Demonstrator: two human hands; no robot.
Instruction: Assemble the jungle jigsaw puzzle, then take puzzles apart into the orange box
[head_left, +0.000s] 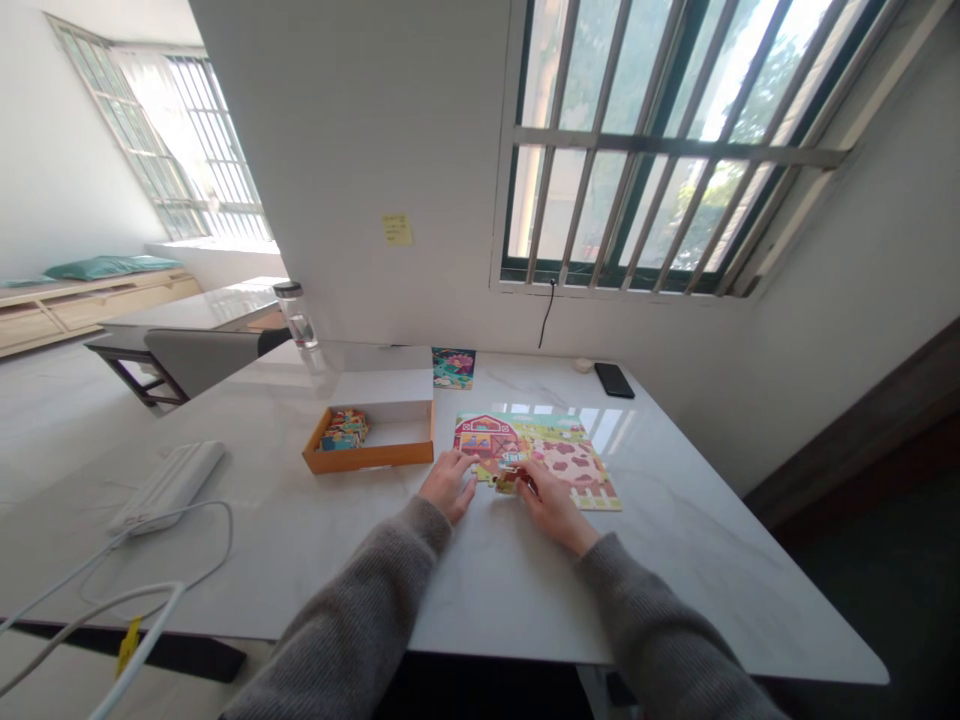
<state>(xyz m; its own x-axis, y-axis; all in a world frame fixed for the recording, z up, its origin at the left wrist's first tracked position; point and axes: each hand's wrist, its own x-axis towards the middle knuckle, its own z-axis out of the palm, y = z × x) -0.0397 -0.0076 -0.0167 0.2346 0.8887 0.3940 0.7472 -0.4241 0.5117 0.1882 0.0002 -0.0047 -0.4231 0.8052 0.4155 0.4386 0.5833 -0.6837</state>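
Note:
A jigsaw puzzle [568, 460] with a red barn and a brown-spotted animal lies flat on the white marbled table. At its lower edge my right hand [551, 505] pinches a brownish puzzle piece [505, 482], which looks slightly tilted; the fingers partly cover its right side. My left hand [448, 484] rests at the puzzle's lower left corner, fingers apart, with the fingertips near or on the barn part. Left of that hand stands an orange-sided box [367, 460] with several loose puzzle pieces [345, 430] in its left half.
Behind the box lies a colourful picture card [454, 368]. A black phone [614, 380] and a small round white object [583, 366] are at the back right. A clear bottle [298, 318] stands at the back left. A white power strip [169, 487] with cables [176, 600] occupies the left side.

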